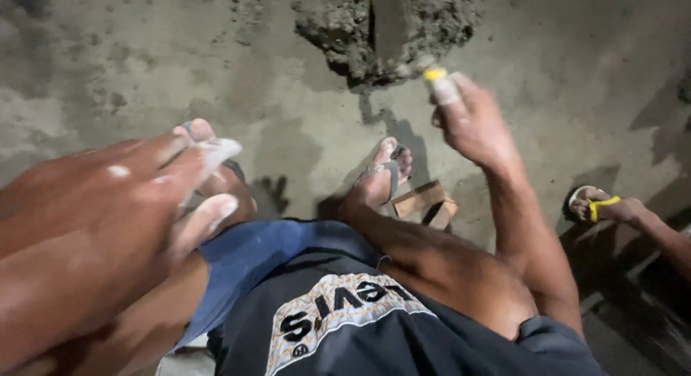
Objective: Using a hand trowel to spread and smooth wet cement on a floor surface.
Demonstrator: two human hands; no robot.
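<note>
Nearest the camera, the left hand hangs over the knee with its fingers loosely spread and nothing in them, smeared pale, kept clear of the dark shirt and blue shorts below. Farther out, past the sandalled foot and a small wooden block on the concrete floor, the right hand is closed round a tool handle with a yellow band. That reach puts the flat blade into the wet mortar heap farthest off, while another person's foot rests at the right edge.
</note>
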